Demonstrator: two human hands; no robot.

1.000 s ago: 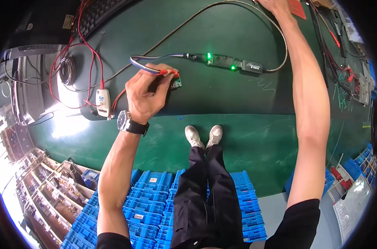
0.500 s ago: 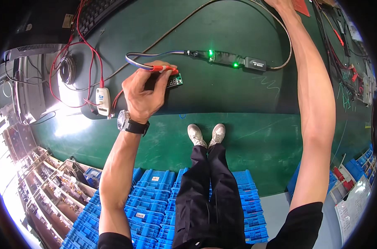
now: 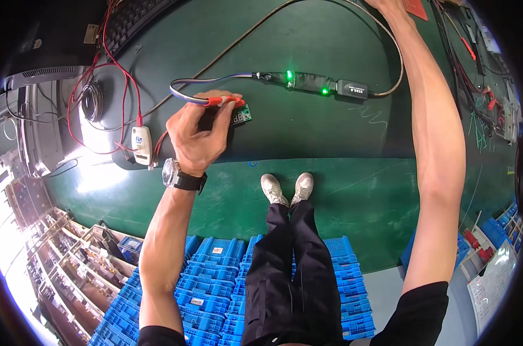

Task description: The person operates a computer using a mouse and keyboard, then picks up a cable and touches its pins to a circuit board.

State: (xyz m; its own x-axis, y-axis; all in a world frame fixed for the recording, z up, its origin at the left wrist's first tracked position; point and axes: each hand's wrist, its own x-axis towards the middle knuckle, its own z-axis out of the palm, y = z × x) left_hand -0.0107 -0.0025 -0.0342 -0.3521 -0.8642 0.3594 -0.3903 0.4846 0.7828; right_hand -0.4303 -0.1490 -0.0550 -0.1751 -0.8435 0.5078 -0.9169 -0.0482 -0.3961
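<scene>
My left hand [image 3: 199, 134], wearing a wristwatch, is closed in a pinch near the front edge of the green-topped bench. Between its thumb and fingers is a small green circuit board [image 3: 245, 113] with a digit display, and a red test clip [image 3: 225, 100] lies against the board's upper edge. From the clip, thin wires [image 3: 183, 81] run to a black-wrapped adapter [image 3: 310, 81] with two lit green lights, joined to a black USB plug [image 3: 352, 89]. My right hand [image 3: 386, 4] reaches to the top edge of the view; its fingers are cut off there.
Left of my left hand lies a white box-shaped programmer [image 3: 141, 144] with red cables. A keyboard [image 3: 137, 26] and a dark machine [image 3: 48, 52] stand at the far left. Cables and red-tipped leads [image 3: 467, 49] lie at the right. Stacked blue crates [image 3: 215, 254] are below.
My left hand has shifted slightly left with the board and the red clip. The adapter and its wires have moved a little left too. My right arm is almost unchanged.
</scene>
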